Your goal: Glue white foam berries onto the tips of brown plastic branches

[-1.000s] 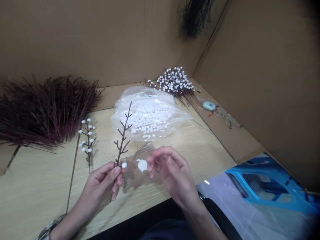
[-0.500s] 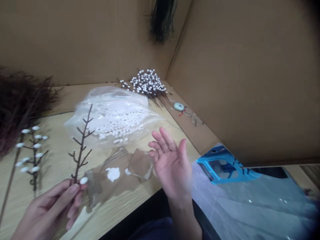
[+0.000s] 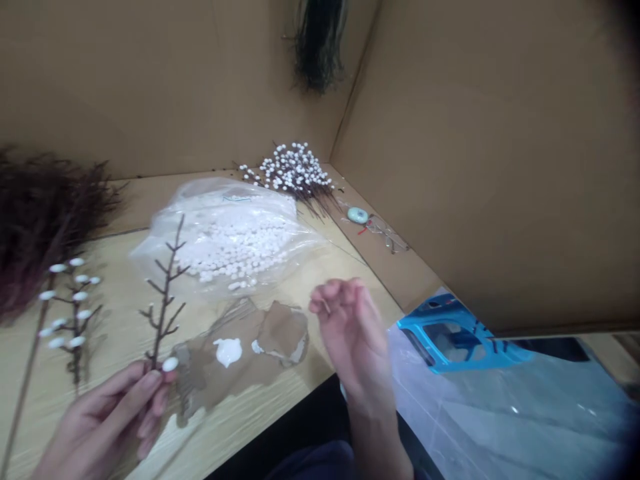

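Observation:
My left hand (image 3: 113, 417) pinches the base of a bare brown artificial twig (image 3: 163, 300), held upright with its short side shoots showing. One white berry (image 3: 170, 364) sits at the twig's lower end, beside my fingertips. My right hand (image 3: 350, 333) is raised palm up, its fingers loosely curled toward the thumb, with nothing visible in the palm. Between my hands lies a torn piece of cardboard (image 3: 210, 383) bearing a blob of white glue (image 3: 229, 351). Behind it is a clear plastic bag (image 3: 165, 193) full of white berries (image 3: 245, 250).
A twig with white berries (image 3: 77, 313) lies at left, near a heap of bare brown twigs (image 3: 50, 207). Finished-looking berry sprigs (image 3: 295, 167) lie in the back corner by a pale green oval object (image 3: 357, 215) and eyeglasses (image 3: 387, 235). Cardboard walls (image 3: 490, 167) stand behind and right.
My right hand's fingers have curled inward from a spread pose, and the hand has shifted slightly right and down. My left hand still holds the twig.

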`<state>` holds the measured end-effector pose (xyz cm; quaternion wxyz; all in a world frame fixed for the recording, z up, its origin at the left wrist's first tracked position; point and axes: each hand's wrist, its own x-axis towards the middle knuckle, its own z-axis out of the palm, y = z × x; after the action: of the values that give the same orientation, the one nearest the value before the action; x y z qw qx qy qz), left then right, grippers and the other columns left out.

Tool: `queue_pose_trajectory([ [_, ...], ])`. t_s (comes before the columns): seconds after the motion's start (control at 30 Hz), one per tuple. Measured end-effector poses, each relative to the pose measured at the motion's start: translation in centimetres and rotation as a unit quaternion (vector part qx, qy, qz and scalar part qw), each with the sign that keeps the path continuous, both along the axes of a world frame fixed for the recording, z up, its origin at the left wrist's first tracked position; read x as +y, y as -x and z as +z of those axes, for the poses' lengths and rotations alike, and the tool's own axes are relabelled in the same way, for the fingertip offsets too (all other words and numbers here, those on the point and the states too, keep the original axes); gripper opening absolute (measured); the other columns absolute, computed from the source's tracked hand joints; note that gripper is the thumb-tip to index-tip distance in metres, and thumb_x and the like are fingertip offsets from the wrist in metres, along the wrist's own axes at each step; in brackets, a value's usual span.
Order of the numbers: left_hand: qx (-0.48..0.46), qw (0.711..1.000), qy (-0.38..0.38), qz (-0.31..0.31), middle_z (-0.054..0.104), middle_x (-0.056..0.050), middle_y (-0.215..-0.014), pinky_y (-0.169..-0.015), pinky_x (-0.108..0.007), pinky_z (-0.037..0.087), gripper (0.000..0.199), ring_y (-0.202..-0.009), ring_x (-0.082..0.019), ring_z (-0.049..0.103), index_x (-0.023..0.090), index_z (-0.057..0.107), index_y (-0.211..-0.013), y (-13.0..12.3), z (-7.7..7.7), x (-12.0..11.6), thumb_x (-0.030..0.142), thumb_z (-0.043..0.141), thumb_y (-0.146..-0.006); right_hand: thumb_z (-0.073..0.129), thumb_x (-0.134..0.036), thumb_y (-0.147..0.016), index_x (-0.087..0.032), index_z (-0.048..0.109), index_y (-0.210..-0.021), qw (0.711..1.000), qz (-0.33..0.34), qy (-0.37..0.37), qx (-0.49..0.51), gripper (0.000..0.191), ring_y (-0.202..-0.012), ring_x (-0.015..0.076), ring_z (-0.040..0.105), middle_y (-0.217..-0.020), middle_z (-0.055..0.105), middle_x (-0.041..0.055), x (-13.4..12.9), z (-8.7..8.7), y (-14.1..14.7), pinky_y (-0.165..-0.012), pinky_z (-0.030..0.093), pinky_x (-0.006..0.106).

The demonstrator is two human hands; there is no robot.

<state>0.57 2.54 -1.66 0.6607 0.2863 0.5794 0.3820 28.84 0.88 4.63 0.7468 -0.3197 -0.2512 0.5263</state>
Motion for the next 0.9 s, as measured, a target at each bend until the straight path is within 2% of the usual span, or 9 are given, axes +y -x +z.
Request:
queue_pose_trajectory([
  [0.07,-0.003,0.997,-0.051,-0.06,0.064,0.003,-0.052,-0.034,-0.018,0.045,0.031,-0.04,-0.009,0.052,0.02,0.078,-0.073,-0.3,0.8,-0.3,0.044,0.094,-0.062,0.064,-0.04,-0.096,-0.024,0.06,-0.063,0.999,-0.046,-0.014,-0.019,0.038,-0.074,0.014,0.057,-0.068,0.05,-0.0017,0.0,-0.4,-0.2,-0.076,0.049,0.028],
  [0.1,-0.002,0.995,-0.07,-0.073,0.063,0.002,-0.053,-0.034,-0.017,0.045,0.033,-0.04,-0.009,0.051,0.018,0.077,-0.073,-0.5,1.1,-0.4,0.048,0.09,-0.068,0.061,-0.041,-0.098,-0.023,0.059,-0.062,0.997,-0.063,-0.016,-0.043,0.04,-0.07,0.0134,0.052,-0.065,0.044,-0.0023,0.2,-0.6,-0.5,-0.072,0.047,0.027],
  [0.2,-0.018,0.989,-0.09,-0.118,0.062,0.002,-0.057,-0.035,-0.017,0.043,0.039,-0.04,-0.007,0.049,0.015,0.072,-0.075,-0.8,1.8,-0.4,0.053,0.082,-0.077,0.057,-0.043,-0.1,-0.022,0.059,-0.06,0.988,-0.03,-0.03,-0.147,0.045,-0.073,0.0156,0.052,-0.071,0.049,0.0003,1.4,-1.3,-1.1,-0.074,0.045,0.031],
  [0.33,-0.028,0.982,-0.106,-0.155,0.059,0.001,-0.054,-0.038,-0.017,0.04,0.043,-0.042,-0.008,0.047,0.014,0.068,-0.075,-0.6,2.0,-0.5,0.055,0.076,-0.082,0.063,-0.038,-0.097,-0.024,0.073,-0.089,0.928,0.065,-0.038,-0.364,0.02,-0.076,0.017,0.058,-0.079,0.064,0.0021,4.5,-0.7,-0.9,-0.072,0.045,0.033],
  [0.4,-0.027,0.977,-0.107,-0.182,0.06,0.0,-0.054,-0.04,-0.017,0.039,0.042,-0.043,-0.008,0.047,0.015,0.067,-0.075,-0.4,2.0,-0.6,0.055,0.074,-0.085,0.065,-0.04,-0.095,-0.026,0.075,-0.106,0.908,0.106,-0.038,-0.405,0.02,-0.073,0.0154,0.058,-0.08,0.066,0.0007,6.3,0.5,-0.2,-0.069,0.046,0.031],
  [0.53,-0.004,0.966,-0.117,-0.229,0.063,-0.001,-0.055,-0.043,-0.018,0.037,0.04,-0.043,-0.009,0.049,0.016,0.069,-0.074,-0.2,2.1,-0.9,0.053,0.071,-0.088,0.067,-0.042,-0.093,-0.026,0.075,-0.114,0.902,0.136,-0.08,-0.402,0.028,-0.072,0.0134,0.058,-0.079,0.066,-0.0007,8.9,3.2,1.4,-0.069,0.047,0.029],
  [0.63,0.04,0.955,-0.171,-0.241,0.068,-0.003,-0.059,-0.048,-0.021,0.041,0.031,-0.049,-0.012,0.055,0.017,0.074,-0.078,-0.3,2.2,-1.1,0.045,0.069,-0.091,0.072,-0.035,-0.089,-0.024,0.08,-0.099,0.894,0.155,-0.099,-0.408,0.017,-0.068,0.0124,0.057,-0.075,0.068,-0.0006,9.4,4.4,1.9,-0.062,0.046,0.028],
  [0.8,0.099,0.932,-0.268,-0.225,0.074,-0.006,-0.076,-0.061,-0.026,0.049,0.012,-0.066,-0.018,0.065,0.022,0.08,-0.09,-0.1,2.0,-1.5,0.03,0.071,-0.091,0.077,-0.038,-0.086,-0.021,0.078,-0.078,0.915,0.194,-0.101,-0.338,0.018,-0.056,0.0119,0.056,-0.062,0.066,0.0003,9.0,3.8,1.1,-0.054,0.044,0.03],
  [0.9,0.08,0.937,-0.302,-0.159,0.073,-0.005,-0.087,-0.065,-0.027,0.051,0.024,-0.071,-0.019,0.063,0.025,0.077,-0.106,0.3,1.8,-1.5,0.033,0.081,-0.083,0.078,-0.04,-0.085,-0.021,0.076,-0.077,0.941,0.183,-0.12,-0.259,0.021,-0.051,0.0104,0.051,-0.054,0.058,-0.0014,9.1,3.2,0.2,-0.049,0.037,0.031],
])
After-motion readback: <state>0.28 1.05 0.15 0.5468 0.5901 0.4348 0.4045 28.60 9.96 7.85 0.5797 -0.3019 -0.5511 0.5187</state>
